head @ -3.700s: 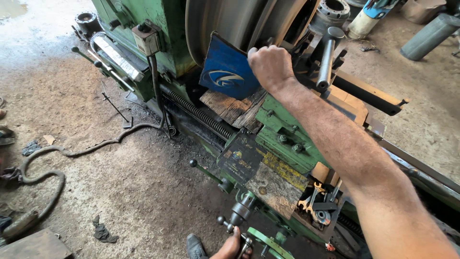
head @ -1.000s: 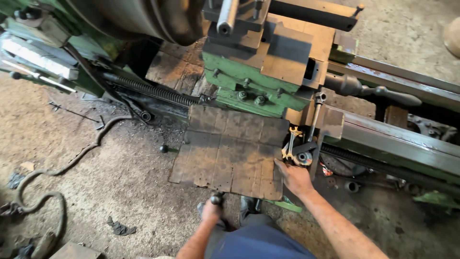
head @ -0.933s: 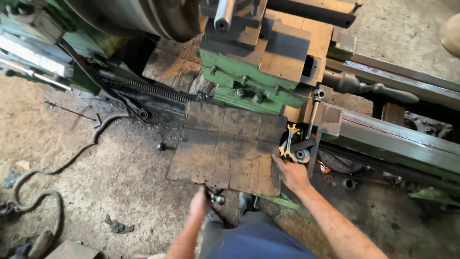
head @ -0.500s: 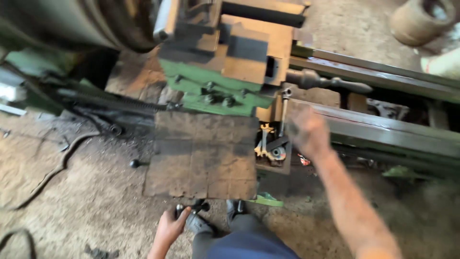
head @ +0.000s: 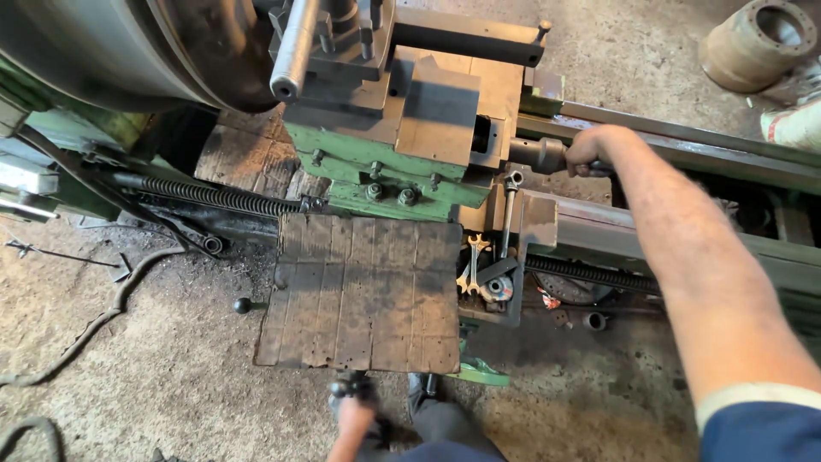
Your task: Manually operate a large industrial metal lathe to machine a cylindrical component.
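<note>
Head view: right hand [head: 590,150] curled around grey cylindrical handle [head: 540,154] sticking out of green lathe carriage [head: 376,167] at its right edge, over bed rail [head: 684,145]. Left hand [head: 352,419] closed on dark handwheel knob [head: 342,389] below near edge of worn wooden board [head: 359,291]. Wrenches [head: 472,261] lie in tray just right of board.

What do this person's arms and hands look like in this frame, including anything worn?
Both hands are bare: no gloves, rings or watch show. The right hand leads back along a bare forearm to a dark blue short sleeve with a pale band at its hem. Only a small part of the left hand and wrist shows at the bottom edge, with no sleeve in view.
</note>
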